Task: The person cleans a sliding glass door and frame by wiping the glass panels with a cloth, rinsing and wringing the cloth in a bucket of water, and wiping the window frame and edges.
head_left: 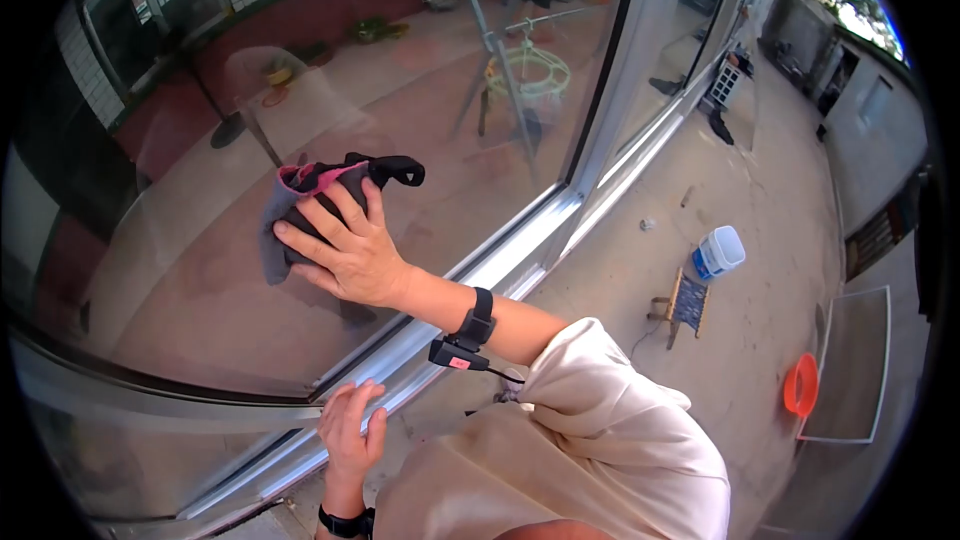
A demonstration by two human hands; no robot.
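My right hand (350,255) presses a bunched dark grey cloth (275,240) with black and pink parts flat against a large glass pane (200,330). Its fingers are spread over the cloth, and a black strap end sticks out past the fingertips. Lower down, my left hand (350,430) is at the silver metal window frame (400,380), near the pane's bottom corner. Its fingers are loosely bent and a little apart, with nothing seen in them. Both wrists wear black bands.
To the right on the ground are a white and blue bucket (720,252), a small woven stool (688,302) and a red-orange basin (801,385) beside a leaning framed panel (850,370). Behind the glass show a metal stand and a green round hanger (530,72).
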